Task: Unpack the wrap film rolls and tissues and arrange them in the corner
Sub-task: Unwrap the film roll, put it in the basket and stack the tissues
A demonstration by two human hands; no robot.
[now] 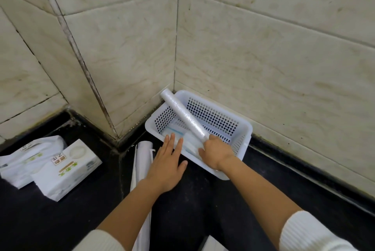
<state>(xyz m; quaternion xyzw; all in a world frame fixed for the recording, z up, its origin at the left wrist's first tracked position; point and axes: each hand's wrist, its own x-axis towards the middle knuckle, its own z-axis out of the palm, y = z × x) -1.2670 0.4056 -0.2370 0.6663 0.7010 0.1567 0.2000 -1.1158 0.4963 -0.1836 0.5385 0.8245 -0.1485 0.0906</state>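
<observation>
White sleeves (308,232) lie nearest, bare forearms reaching toward the far corner. Two tissue packs (67,169) lie on the black counter (203,200) at left; the left hand (168,163) is spread flat, fingertips over the white basket's (246,129) near rim. Right hand (216,154) is closed around the near end of the wrap film roll (183,114), which slants far-left over the basket.

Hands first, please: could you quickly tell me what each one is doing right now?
Left hand: open, fingers spread flat at the basket rim, holding nothing.
Right hand: closed on the lower end of a film roll.
</observation>
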